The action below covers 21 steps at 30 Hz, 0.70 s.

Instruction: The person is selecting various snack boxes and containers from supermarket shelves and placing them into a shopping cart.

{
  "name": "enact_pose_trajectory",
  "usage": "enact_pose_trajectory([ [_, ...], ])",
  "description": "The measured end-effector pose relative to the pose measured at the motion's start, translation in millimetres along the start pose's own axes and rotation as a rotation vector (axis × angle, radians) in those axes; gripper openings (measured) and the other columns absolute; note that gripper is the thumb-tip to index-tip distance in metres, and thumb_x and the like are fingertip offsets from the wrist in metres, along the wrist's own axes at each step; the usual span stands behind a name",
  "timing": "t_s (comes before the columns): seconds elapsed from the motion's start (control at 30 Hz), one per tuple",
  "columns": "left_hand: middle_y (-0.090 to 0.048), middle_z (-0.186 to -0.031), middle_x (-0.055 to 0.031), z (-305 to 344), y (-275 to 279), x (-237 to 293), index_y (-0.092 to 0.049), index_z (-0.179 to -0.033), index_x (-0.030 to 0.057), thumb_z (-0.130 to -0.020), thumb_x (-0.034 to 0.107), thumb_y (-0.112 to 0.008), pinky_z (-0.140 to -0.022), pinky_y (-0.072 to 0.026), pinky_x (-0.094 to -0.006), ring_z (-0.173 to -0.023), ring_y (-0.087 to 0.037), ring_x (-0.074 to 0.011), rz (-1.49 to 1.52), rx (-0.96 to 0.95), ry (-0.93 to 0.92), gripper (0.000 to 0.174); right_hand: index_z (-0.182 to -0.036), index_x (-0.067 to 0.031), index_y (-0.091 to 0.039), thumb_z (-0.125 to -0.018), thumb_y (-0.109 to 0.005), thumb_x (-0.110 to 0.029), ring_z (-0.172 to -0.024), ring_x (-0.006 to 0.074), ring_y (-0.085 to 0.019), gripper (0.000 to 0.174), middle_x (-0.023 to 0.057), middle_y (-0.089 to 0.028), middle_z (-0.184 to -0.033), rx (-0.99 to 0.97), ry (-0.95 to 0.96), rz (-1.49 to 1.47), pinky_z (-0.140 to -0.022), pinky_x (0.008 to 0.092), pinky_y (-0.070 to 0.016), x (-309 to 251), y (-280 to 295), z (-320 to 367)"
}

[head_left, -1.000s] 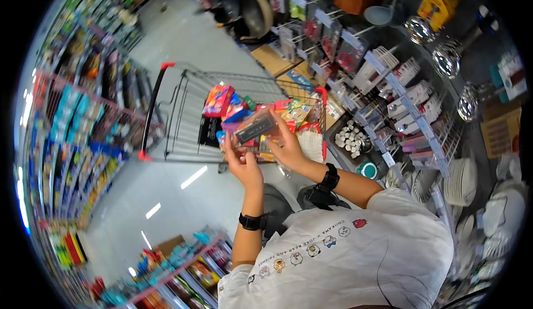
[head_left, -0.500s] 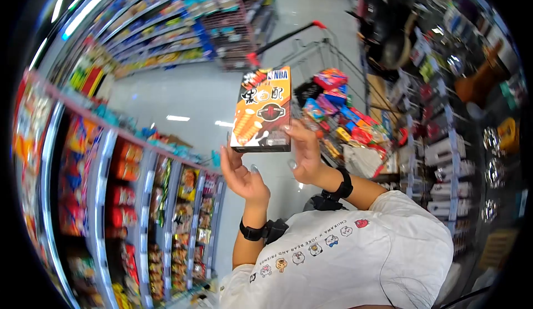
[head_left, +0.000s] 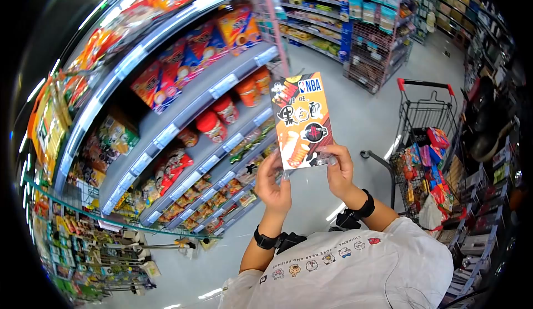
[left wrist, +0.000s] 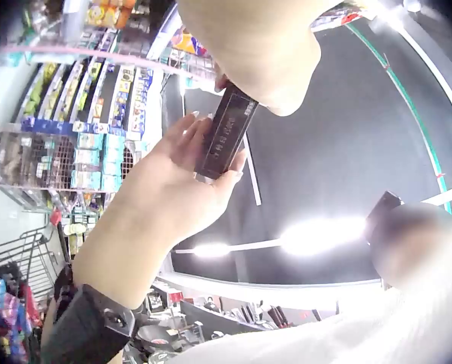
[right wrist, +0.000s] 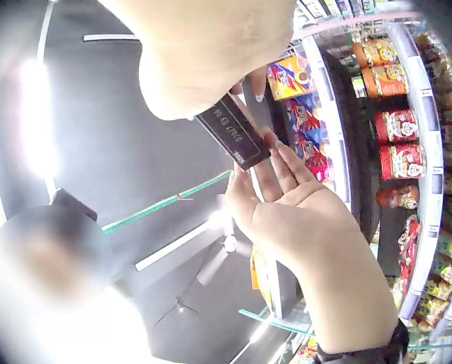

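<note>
A tall snack box (head_left: 302, 117) in orange, white and dark brown, marked NBA with large black characters, is held up upright in front of the chest in the head view. My left hand (head_left: 272, 184) grips its lower left corner, thumb on the front face. On the lower right corner, my right hand (head_left: 340, 173) pinches with the thumb in front. The box's dark bottom end (left wrist: 227, 130), with printed characters, shows between both hands in the left wrist view. In the right wrist view the far hand is the left hand (right wrist: 309, 220), its fingers at the box's end.
A shopping cart (head_left: 427, 109) holding several colourful packages stands to the right. Close on the left, a shelf unit (head_left: 183, 120) carries snack bags and red and orange tubs (head_left: 211, 126). Kitchenware hangs along the far right. Pale floor (head_left: 366, 126) runs between them.
The box has been raised from over the cart and turned so its printed front faces the head camera. The view has swung left, bringing the snack shelf closer and the cart farther right.
</note>
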<state>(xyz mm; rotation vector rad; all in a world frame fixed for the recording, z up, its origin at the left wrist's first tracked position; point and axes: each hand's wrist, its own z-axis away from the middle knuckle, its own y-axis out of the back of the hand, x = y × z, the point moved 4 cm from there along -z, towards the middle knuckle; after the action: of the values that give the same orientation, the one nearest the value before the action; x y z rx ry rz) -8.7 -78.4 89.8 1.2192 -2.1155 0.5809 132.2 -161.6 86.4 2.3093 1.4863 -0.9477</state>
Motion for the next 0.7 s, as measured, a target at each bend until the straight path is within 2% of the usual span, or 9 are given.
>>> enact_pose_trajectory([
  [0.1,-0.043,-0.127,-0.0194,-10,45,0,-0.042,-0.123,-0.0058,-0.084,0.000,-0.049,-0.095,-0.0418,-0.0357,-0.111,-0.052,-0.0252,-0.091,0.032,0.012,0.040,-0.132,-0.0001,-0.029,-0.095,-0.041,-0.018,-0.115,0.0219,-0.046,0.043,0.0180,-0.044,-0.128,0.098,-0.197,-0.164,-0.097,0.0329,-0.0354,19,-48,1],
  [0.13,-0.042,-0.128,-0.0193,-12,57,-1,-0.042,-0.123,-0.0058,-0.084,-0.001,-0.049,-0.094,-0.0424,-0.0352,-0.110,-0.052,-0.0247,-0.106,0.058,0.018,0.040,-0.141,0.0010,-0.007,-0.095,-0.041,-0.018,-0.121,0.0237,-0.042,0.061,0.0200,-0.036,-0.136,0.006,-0.223,-0.164,-0.100,0.0335,-0.0323,19,-62,-4],
  [0.27,-0.040,-0.130,-0.0190,-15,103,-8,-0.040,-0.125,-0.0063,-0.084,-0.002,-0.050,-0.093,-0.0433,-0.0349,-0.108,-0.053,-0.0242,-0.170,0.151,0.051,0.042,-0.142,0.0008,0.004,-0.093,-0.044,-0.020,-0.124,0.0241,-0.040,0.071,0.0209,-0.032,-0.139,-0.121,-0.270,-0.109,-0.101,0.0336,-0.0300,41,-106,-11],
  [0.43,-0.042,-0.132,-0.0206,-10,156,-26,-0.034,-0.131,-0.0071,-0.086,-0.003,-0.050,-0.093,-0.0427,-0.0355,-0.112,-0.052,-0.0244,-0.279,0.268,0.174,0.048,-0.143,0.0029,-0.001,-0.089,-0.048,-0.014,-0.125,0.0279,-0.041,0.074,0.0213,-0.033,-0.139,-0.399,-0.354,-0.172,-0.101,0.0347,-0.0305,83,-154,-26],
  [0.5,-0.046,-0.129,-0.0215,-18,169,-29,-0.036,-0.131,-0.0069,-0.084,-0.004,-0.052,-0.093,-0.0430,-0.0349,-0.111,-0.053,-0.0249,-0.359,0.345,0.144,0.049,-0.142,0.0036,-0.002,-0.087,-0.049,-0.010,-0.125,0.0296,-0.041,0.074,0.0226,-0.033,-0.139,-0.534,-0.364,-0.125,-0.101,0.0354,-0.0313,103,-167,-31],
  [0.53,-0.048,-0.127,-0.0210,-23,176,-33,-0.039,-0.130,-0.0067,-0.083,-0.004,-0.054,-0.091,-0.0442,-0.0349,-0.107,-0.055,-0.0246,-0.413,0.387,0.115,0.049,-0.141,0.0053,-0.006,-0.084,-0.050,-0.007,-0.123,0.0314,-0.043,0.073,0.0239,-0.036,-0.136,-0.584,-0.339,-0.101,-0.100,0.0365,-0.0329,109,-174,-38],
  [0.63,-0.050,-0.124,-0.0206,-32,194,-49,-0.044,-0.125,-0.0078,-0.083,-0.003,-0.056,-0.088,-0.0449,-0.0332,-0.103,-0.057,-0.0243,-0.544,0.459,0.113,0.044,-0.140,0.0076,-0.008,-0.087,-0.052,-0.014,-0.107,0.0254,-0.054,0.073,0.0219,-0.047,-0.126,-0.646,-0.102,-0.023,-0.086,0.0368,-0.0434,125,-197,-64],
  [0.67,-0.051,-0.123,-0.0205,-34,198,-53,-0.044,-0.124,-0.0081,-0.083,-0.002,-0.056,-0.088,-0.0448,-0.0326,-0.102,-0.057,-0.0240,-0.596,0.470,0.129,0.043,-0.137,0.0109,-0.012,-0.083,-0.055,-0.011,-0.104,0.0308,-0.056,0.072,0.0254,-0.047,-0.124,-0.712,-0.112,0.005,-0.084,0.0381,-0.0444,133,-202,-69],
  [0.7,-0.051,-0.123,-0.0204,-38,203,-55,-0.045,-0.123,-0.0085,-0.084,-0.001,-0.055,-0.087,-0.0447,-0.0319,-0.102,-0.057,-0.0237,-0.646,0.477,0.148,0.041,-0.137,0.0097,-0.013,-0.082,-0.056,-0.011,-0.098,0.0324,-0.058,0.073,0.0257,-0.051,-0.117,-0.760,-0.066,0.022,-0.081,0.0379,-0.0461,137,-208,-79],
])
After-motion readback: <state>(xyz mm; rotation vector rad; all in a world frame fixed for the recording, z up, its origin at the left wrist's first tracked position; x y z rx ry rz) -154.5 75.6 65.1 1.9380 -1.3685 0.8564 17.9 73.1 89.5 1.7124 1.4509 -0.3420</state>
